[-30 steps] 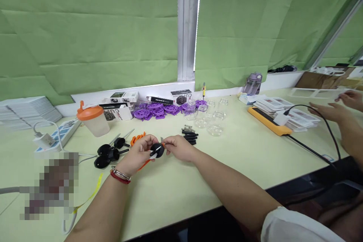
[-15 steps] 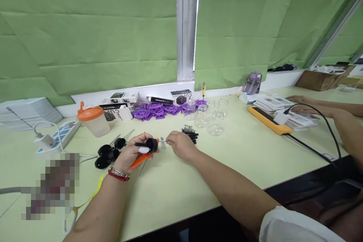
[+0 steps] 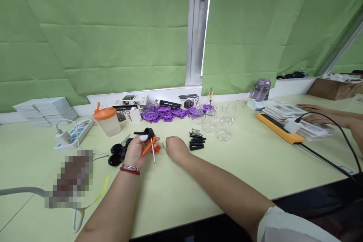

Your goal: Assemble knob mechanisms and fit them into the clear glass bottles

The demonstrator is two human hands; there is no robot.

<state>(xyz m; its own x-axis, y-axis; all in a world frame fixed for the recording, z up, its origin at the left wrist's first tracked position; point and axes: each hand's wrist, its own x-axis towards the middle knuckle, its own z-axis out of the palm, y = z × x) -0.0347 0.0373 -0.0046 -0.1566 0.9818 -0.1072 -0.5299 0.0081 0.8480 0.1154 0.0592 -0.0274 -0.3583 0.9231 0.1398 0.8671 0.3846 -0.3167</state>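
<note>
My left hand [image 3: 137,151] is closed round a black round part [image 3: 148,134] with an orange piece [image 3: 148,146] and a thin metal rod hanging from it, held just above the pale green table [image 3: 198,181]. My right hand [image 3: 175,147] rests on the table beside it, fingers curled down onto small metal pins [image 3: 163,146]. What its fingertips hold is too small to make out. Other black knobbed parts with rods [image 3: 117,152] lie left of my left hand. Short black bars [image 3: 196,141] lie to the right.
Purple round parts [image 3: 166,112], clear glass jars [image 3: 218,119], small boxes [image 3: 133,100] and an orange-lidded cup [image 3: 107,120] stand at the back. A power strip [image 3: 74,135] lies left. Another person's hands [image 3: 320,113] work at the right by an orange device [image 3: 279,128] and cable.
My hands have parted: the right let go of the black part and dropped to the pins on the table. The left turned the part so its rod hangs down. The view shifted right.
</note>
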